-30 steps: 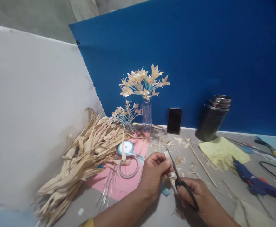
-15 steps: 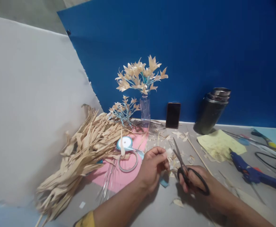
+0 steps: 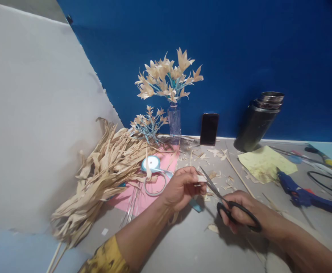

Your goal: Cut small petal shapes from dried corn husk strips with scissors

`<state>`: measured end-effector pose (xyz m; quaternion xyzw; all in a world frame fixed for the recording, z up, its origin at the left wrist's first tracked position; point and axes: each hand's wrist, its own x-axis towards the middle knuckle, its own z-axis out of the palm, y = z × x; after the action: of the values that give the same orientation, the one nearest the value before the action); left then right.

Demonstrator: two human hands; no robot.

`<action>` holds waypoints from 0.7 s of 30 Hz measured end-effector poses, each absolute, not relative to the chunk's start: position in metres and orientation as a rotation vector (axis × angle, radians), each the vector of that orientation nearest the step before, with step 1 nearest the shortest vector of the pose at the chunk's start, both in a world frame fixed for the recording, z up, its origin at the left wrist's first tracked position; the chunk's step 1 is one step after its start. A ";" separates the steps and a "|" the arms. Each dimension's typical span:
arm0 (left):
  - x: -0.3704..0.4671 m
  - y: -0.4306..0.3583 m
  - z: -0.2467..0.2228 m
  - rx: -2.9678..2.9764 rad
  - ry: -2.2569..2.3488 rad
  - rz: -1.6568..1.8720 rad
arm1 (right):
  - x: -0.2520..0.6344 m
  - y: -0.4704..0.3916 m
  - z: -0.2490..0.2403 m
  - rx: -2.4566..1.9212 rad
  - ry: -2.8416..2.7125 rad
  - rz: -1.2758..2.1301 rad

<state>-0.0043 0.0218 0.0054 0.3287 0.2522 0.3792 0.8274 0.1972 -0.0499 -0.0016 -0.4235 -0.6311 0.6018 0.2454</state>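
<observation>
Pinches one short cream strip (image 3: 202,178) in the left hand (image 3: 181,188), jutting toward one pair of black-handled metal scissors (image 3: 215,190) just beside it. Grasps those in the right hand (image 3: 242,209). Faces two bunches of cream, blue-stemmed flowers (image 3: 162,69), one clear cylindrical bottle (image 3: 174,123) and one black rectangular phone (image 3: 209,129).

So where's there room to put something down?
Bare tabletop shows between the left forearm and the little leaf scrap. It's crowded left, with the dried-leaf bundle, and right, with yellow paper and the blue glue gun.
</observation>
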 end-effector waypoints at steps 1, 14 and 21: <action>-0.004 0.022 0.006 0.711 0.538 0.805 | 0.197 -0.050 0.000 -1.174 -1.708 1.652; -0.007 0.026 0.004 0.774 0.552 0.799 | 0.196 -0.049 0.002 -1.265 -1.701 1.634; -0.006 0.025 0.006 0.729 0.549 0.830 | 0.194 -0.048 0.003 -1.282 -1.694 1.595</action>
<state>-0.0058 0.0250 0.0060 0.3418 0.2572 0.3894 0.8157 0.1940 -0.0481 0.0034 -0.4686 -0.6188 0.5830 0.2401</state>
